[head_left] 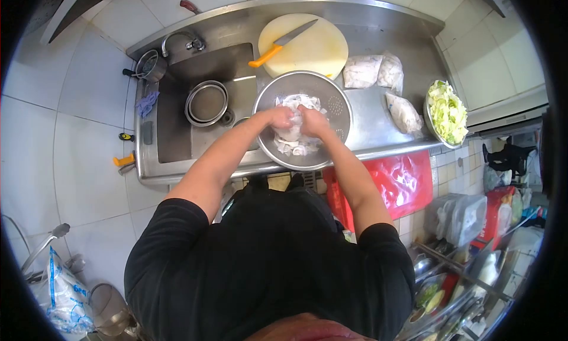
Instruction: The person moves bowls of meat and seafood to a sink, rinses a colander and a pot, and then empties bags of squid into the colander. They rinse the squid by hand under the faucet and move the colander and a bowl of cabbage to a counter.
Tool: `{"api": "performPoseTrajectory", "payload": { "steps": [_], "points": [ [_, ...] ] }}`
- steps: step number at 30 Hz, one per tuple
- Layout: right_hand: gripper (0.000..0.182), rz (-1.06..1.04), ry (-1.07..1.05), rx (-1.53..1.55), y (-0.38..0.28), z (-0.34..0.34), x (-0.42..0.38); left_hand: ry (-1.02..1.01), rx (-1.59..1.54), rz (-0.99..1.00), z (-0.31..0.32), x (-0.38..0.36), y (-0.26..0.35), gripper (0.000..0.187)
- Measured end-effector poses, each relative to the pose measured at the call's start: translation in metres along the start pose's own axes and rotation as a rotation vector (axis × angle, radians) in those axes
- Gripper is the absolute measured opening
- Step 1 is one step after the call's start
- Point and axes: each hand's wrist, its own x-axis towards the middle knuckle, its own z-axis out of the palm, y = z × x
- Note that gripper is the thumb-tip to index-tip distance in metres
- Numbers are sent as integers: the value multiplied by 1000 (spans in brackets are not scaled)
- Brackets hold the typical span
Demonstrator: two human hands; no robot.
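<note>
A large perforated steel colander [339,123] stands at the counter's front edge, holding whitish sliced pieces [299,147]. Inside it, my left hand [281,116] and my right hand [312,121] are close together, fingers curled around a clear plastic bag [289,131] with whitish contents. Behind the colander lies a round cutting board [322,48] with an orange-handled knife [284,43] on top. To the right are packed plastic bags [362,71] of pale pieces, one of them [404,112] nearer the front.
A bowl of chopped cabbage [448,113] sits at the counter's right end. On the left, the sink [177,113] contains round metal bowls [207,103] below a faucet [194,44]. A small pot [151,66] hangs at the left wall. Red plastic [405,184] is below the counter.
</note>
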Motion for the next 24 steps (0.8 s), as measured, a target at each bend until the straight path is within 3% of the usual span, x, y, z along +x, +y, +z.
{"api": "performPoseTrajectory", "payload": {
  "steps": [2,9,14,17,20,24],
  "points": [
    [61,4,-28,-27,-6,-3,-6,-99,-45,-67,-10,-6,12,40],
    [59,-5,-67,-24,-2,0,-3,-132,-150,-78,-13,-13,24,44],
    [58,35,-43,32,-3,-6,-1,-109,-282,-97,-7,-14,21,44],
    [59,26,-17,48,7,-3,11,32,-255,-158,-10,-20,21,43],
    [61,-112,36,202,26,10,20,99,-68,-45,-5,-13,0,43],
    [61,-217,-207,554,30,-8,8,177,-32,55,-24,-24,8,42]
  ]
}}
